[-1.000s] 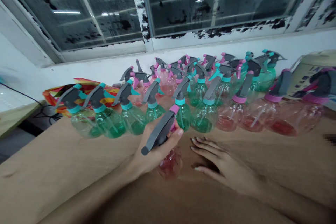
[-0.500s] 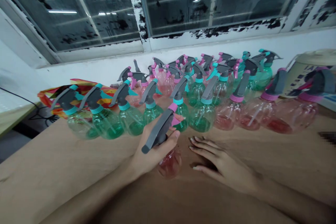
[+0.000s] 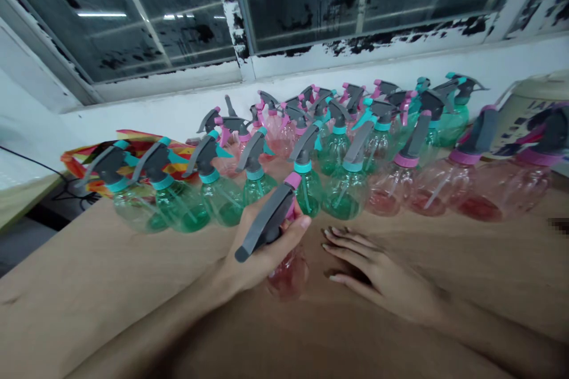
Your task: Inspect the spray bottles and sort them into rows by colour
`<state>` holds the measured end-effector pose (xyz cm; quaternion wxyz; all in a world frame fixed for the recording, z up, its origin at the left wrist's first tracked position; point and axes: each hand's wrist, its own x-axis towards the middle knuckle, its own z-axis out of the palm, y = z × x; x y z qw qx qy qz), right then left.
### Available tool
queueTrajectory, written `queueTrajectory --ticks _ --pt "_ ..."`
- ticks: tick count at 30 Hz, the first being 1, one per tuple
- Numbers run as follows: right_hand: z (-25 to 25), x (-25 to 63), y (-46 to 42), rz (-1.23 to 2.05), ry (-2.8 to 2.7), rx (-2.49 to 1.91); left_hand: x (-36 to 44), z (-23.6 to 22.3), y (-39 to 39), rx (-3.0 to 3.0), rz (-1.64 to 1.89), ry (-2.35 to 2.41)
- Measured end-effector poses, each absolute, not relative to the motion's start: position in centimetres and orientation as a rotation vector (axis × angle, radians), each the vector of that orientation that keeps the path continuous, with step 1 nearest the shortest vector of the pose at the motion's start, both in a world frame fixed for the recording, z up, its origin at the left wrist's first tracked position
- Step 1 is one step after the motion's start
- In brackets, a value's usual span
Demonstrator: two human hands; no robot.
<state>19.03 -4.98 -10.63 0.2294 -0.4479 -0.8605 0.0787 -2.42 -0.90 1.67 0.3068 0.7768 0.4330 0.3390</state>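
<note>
A pink spray bottle [image 3: 288,275] with a grey lever and pink nozzle stands on the wooden table [image 3: 111,284] close in front of me. My left hand [image 3: 262,243] is wrapped round its neck below the spray head, the thumb on the near side. To the right, my right hand [image 3: 377,266] rests palm down on the tabletop, fingers spread, touching no bottle. Just beyond the held bottle is a row of green spray bottles [image 3: 344,195] with turquoise collars. Pink spray bottles [image 3: 384,192] continue that row to the right.
Behind the front row, more pink and green spray bottles [image 3: 335,145] crowd toward the white wall. A red and yellow patterned cloth or bag [image 3: 133,139] lies at the back left. At the right stands a cream container [image 3: 524,106] with printed letters. Windows [image 3: 146,18] line the wall.
The view has shifted slightly, with the bottles and window a little higher. The left hand's fingers have curled in closer around the bottle's neck. The right hand stays flat on the table.
</note>
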Motion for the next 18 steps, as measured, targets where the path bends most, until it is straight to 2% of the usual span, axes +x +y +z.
queueTrajectory --ticks 18 --pt "-10.7 19.1 -4.9 0.221 -2.378 -1.242 -2.8 0.6 -0.7 2.005 0.873 1.151"
